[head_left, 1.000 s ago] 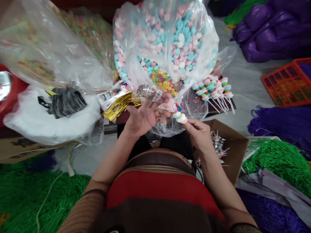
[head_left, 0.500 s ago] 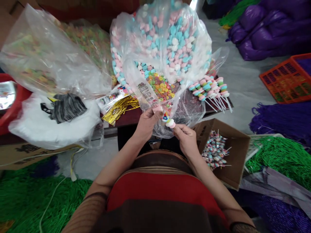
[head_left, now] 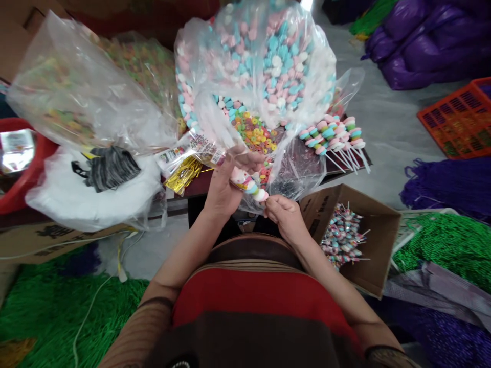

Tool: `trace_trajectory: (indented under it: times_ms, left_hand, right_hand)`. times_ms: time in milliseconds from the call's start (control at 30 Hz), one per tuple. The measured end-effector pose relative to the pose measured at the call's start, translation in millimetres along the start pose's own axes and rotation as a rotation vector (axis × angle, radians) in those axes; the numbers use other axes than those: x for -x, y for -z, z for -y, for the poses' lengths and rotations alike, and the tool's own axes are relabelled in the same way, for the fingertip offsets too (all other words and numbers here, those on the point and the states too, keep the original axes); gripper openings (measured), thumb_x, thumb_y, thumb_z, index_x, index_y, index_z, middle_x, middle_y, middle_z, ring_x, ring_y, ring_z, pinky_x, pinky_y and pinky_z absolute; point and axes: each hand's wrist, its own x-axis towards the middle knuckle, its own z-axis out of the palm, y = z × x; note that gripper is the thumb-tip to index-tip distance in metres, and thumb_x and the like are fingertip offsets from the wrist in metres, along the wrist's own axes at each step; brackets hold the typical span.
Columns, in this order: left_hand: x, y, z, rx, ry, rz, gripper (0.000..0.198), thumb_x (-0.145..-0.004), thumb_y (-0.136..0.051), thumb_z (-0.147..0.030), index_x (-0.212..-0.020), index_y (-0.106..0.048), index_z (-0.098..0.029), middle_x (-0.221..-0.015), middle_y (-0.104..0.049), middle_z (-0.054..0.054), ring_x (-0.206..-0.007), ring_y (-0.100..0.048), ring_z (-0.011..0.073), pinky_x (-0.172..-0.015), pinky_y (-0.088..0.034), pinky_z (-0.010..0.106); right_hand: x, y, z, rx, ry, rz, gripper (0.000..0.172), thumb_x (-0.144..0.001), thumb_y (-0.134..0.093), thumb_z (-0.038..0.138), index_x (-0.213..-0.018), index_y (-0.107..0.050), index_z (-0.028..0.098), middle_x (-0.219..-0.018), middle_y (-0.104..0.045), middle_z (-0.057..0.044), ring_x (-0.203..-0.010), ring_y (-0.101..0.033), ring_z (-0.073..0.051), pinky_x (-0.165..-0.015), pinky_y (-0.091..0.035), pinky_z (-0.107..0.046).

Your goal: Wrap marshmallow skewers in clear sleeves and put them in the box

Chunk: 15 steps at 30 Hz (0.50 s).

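Observation:
Between my hands is a candy skewer (head_left: 252, 187) of pink, white, yellow and blue pieces, its upper part inside a clear printed plastic bag (head_left: 207, 148). My left hand (head_left: 226, 186) is closed around the bag and the skewer's upper part, fingers behind and thumb in front. My right hand (head_left: 284, 213) pinches the skewer's lower end by the last pink piece; any stick there is hidden by the fingers. Just beyond lie ring-shaped gummies (head_left: 255, 134) in an opened bag, with a big clear bag of pink, blue and white marshmallows (head_left: 278, 71) behind.
Unwrapped candy skewers (head_left: 333, 134) lie at the table's right corner. A cardboard box (head_left: 378, 245) below holds wrapped skewers (head_left: 342, 235). Gold twist ties (head_left: 183, 175), a dark grey cloth item (head_left: 113, 169) and a red tub (head_left: 46, 148) are leftward. An orange crate (head_left: 456, 120) stands right.
My left hand has moved from pinching the bag to wrapping around it and the skewer. The bag now tilts to the upper left. My right hand has shifted slightly left, still pinching the lower end.

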Motion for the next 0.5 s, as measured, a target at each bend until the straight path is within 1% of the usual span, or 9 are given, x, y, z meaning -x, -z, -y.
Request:
trace_trajectory:
  times_ms: [67,133,200,300,333,400,500]
  left_hand:
    - [-0.5,-1.8,6.7,0.002,-0.037,-0.067,0.044,-0.087,-0.064,-0.068,-0.085,-0.060,-0.024,-0.086,-0.070,0.004,-0.097,-0.072,0.0240,-0.080,-0.059,0.039]
    - [-0.7,-2.6,14.2,0.015,-0.058,-0.097,0.040,-0.090,-0.063,-0.063,-0.081,-0.058,-0.024,-0.079,-0.067,0.002,-0.084,-0.071,0.0199,-0.079,-0.059,0.038]
    - [-1.5,-2.6,18.7,0.062,-0.078,-0.107,0.039,-0.089,-0.067,-0.060,-0.079,-0.056,-0.024,-0.074,-0.062,-0.001,-0.073,-0.066,0.0153,-0.077,-0.058,0.035]
    - [-3.5,-2.1,19.6,0.158,-0.092,-0.108,0.039,-0.088,-0.072,-0.056,-0.078,-0.055,-0.023,-0.068,-0.055,-0.004,-0.064,-0.061,0.0109,-0.074,-0.057,0.031]
    - [-3.8,-1.9,19.3,0.175,-0.090,-0.108,0.038,-0.087,-0.073,-0.055,-0.079,-0.056,-0.023,-0.068,-0.055,-0.005,-0.063,-0.061,0.0105,-0.073,-0.056,0.030]
    - [-3.8,-1.0,18.9,0.173,-0.069,-0.108,0.036,-0.086,-0.074,-0.056,-0.083,-0.058,-0.023,-0.067,-0.056,-0.005,-0.064,-0.061,0.0111,-0.074,-0.057,0.031]
    - [-2.9,1.2,18.6,0.158,0.006,-0.106,0.039,-0.086,-0.071,-0.062,-0.090,-0.060,-0.024,-0.068,-0.059,-0.004,-0.068,-0.065,0.0143,-0.074,-0.057,0.034]
  right_hand:
    - [1.6,-3.0,0.4,0.042,0.005,-0.029,0.049,-0.078,-0.076,0.069,-0.077,-0.070,0.020,-0.045,-0.034,0.011,-0.044,-0.025,-0.007,-0.049,-0.028,-0.026]
    - [3.2,-5.9,0.7,0.091,0.021,-0.062,0.051,-0.081,-0.070,0.071,-0.078,-0.069,0.020,-0.044,-0.034,0.011,-0.043,-0.027,-0.007,-0.049,-0.028,-0.026]
    - [4.7,-7.4,0.4,0.157,0.041,-0.066,0.050,-0.086,-0.064,0.071,-0.080,-0.069,0.021,-0.045,-0.036,0.010,-0.044,-0.032,-0.009,-0.049,-0.029,-0.026]
    - [5.8,-5.6,-0.6,0.241,0.110,-0.052,0.041,-0.089,-0.065,0.062,-0.092,-0.070,0.022,-0.052,-0.046,0.008,-0.050,-0.042,-0.010,-0.052,-0.034,-0.025]
    - [5.9,-4.3,-0.8,0.271,0.144,-0.061,0.037,-0.088,-0.068,0.058,-0.094,-0.071,0.023,-0.056,-0.049,0.008,-0.052,-0.044,-0.010,-0.054,-0.036,-0.025]
    - [6.1,-1.5,-0.5,0.340,0.208,-0.110,0.029,-0.084,-0.073,0.051,-0.090,-0.071,0.023,-0.060,-0.054,0.006,-0.055,-0.046,-0.010,-0.057,-0.037,-0.025]
    - [7.5,1.3,1.8,0.404,0.235,-0.169,0.027,-0.084,-0.074,0.048,-0.081,-0.072,0.022,-0.062,-0.059,0.004,-0.058,-0.048,-0.011,-0.058,-0.038,-0.026]
